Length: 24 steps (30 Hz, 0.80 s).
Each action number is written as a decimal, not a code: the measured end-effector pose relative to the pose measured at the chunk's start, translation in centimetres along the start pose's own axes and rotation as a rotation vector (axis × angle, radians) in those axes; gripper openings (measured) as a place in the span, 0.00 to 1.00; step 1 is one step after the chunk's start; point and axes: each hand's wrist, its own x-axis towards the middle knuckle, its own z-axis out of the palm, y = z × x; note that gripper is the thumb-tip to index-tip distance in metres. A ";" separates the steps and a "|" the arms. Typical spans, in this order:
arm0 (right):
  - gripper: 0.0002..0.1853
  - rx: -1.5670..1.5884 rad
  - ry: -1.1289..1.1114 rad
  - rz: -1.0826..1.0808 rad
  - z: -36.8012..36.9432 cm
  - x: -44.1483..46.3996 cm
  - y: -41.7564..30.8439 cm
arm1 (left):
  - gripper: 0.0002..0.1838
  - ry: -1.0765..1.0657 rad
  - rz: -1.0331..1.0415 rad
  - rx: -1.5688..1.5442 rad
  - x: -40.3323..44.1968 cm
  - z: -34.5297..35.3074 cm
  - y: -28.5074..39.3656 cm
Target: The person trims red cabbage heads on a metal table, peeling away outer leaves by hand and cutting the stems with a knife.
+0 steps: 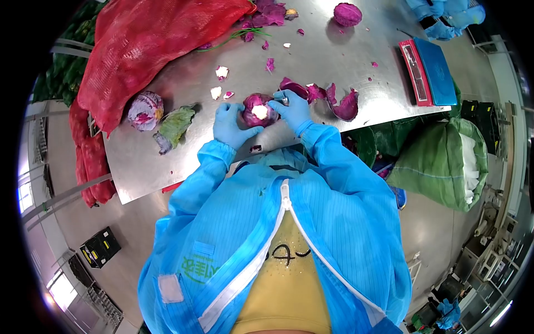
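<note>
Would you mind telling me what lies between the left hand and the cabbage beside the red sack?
In the head view, a green leaf lies between the left hand and that cabbage.

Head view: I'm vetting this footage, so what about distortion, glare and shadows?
Head view: strong fisheye bending, with black corners; head view: bright glare on the metal table at the frame's top; head view: soft shadow just below the far purple cabbage.

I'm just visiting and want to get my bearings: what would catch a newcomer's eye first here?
Probably the bright blue jacket filling the lower middle. Next, the bulging red mesh sack at upper left, on the metal table. Then the purple cabbage with its pale patch, between the gloved left hand and right hand.
</note>
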 end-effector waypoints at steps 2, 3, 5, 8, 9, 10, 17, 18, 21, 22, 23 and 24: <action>0.21 0.226 -0.063 0.181 0.2 -0.1 -0.7 | 0.45 0.195 0.269 -0.218 1.0 0.9 -0.2; 0.21 0.226 -0.062 0.181 0.1 -0.3 -0.7 | 0.49 0.063 0.204 -0.398 1.6 2.5 -0.9; 0.24 0.310 -0.062 0.219 -0.3 -0.8 -0.6 | 0.51 0.100 0.207 -0.417 1.6 3.4 -0.7; 0.28 -0.125 0.215 -0.299 -0.4 -2.1 1.6 | 0.54 0.115 0.176 -0.477 2.1 3.7 -0.6; 0.31 -0.192 0.040 -0.122 -0.5 -2.8 1.6 | 0.54 0.111 0.203 -0.391 2.3 3.6 -0.6; 0.31 -0.193 0.041 -0.121 -0.5 -3.3 1.6 | 0.53 0.106 0.230 -0.304 2.4 3.4 -0.5; 0.29 -0.381 -0.137 0.051 0.0 -4.3 0.6 | 0.55 0.096 0.183 -0.321 2.6 3.5 -0.3; 0.28 -0.383 -0.131 0.055 0.0 -4.3 0.6 | 0.56 0.096 0.185 -0.314 2.6 3.7 -0.4; 0.28 -0.394 -0.129 0.065 0.0 -4.3 0.0 | 0.57 0.086 0.176 -0.310 2.7 3.8 -0.5; 0.28 -0.403 -0.132 0.072 -0.1 -4.3 -0.2 | 0.58 0.074 0.166 -0.312 2.6 3.8 -0.5; 0.28 -0.403 -0.133 0.072 -0.1 -4.3 -0.4 | 0.58 0.074 0.166 -0.313 2.6 3.7 -0.5; 0.27 -0.411 -0.131 0.078 -0.1 -4.3 -0.6 | 0.59 0.054 0.173 -0.319 2.6 3.6 -0.5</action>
